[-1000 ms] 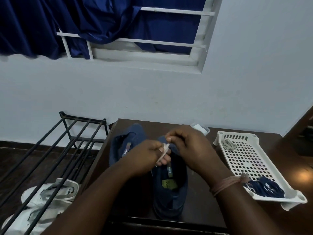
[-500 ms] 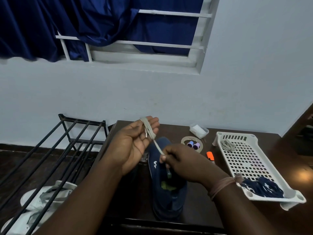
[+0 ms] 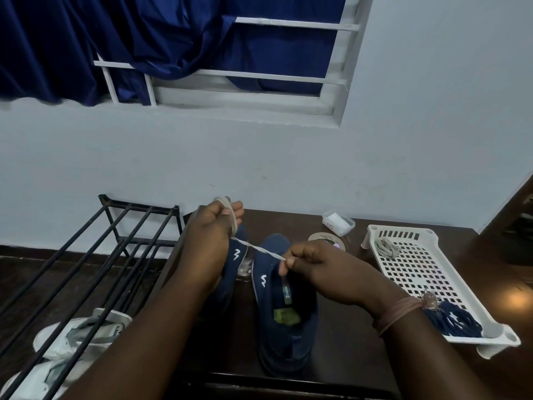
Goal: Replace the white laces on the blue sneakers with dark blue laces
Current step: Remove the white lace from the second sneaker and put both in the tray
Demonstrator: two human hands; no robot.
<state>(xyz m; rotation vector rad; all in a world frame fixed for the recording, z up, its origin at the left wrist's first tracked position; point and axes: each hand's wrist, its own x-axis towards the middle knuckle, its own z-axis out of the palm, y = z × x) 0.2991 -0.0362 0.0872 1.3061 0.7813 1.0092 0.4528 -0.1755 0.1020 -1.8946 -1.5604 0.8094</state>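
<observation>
Left hand [image 3: 213,241] gripping looped white lace [image 3: 253,248]; right hand [image 3: 320,269] pinching its other end in narrow grip, stretching it taut above blue sneakers [image 3: 284,307] standing on counter [image 3: 346,319].

Two blue sneakers [image 3: 284,307] stand side by side on the dark surface [image 3: 346,336], toes toward the wall, while a white lace [image 3: 256,248] stretches taut above them and dark blue laces [image 3: 452,319] lie bundled in the white tray [image 3: 418,269].
</observation>
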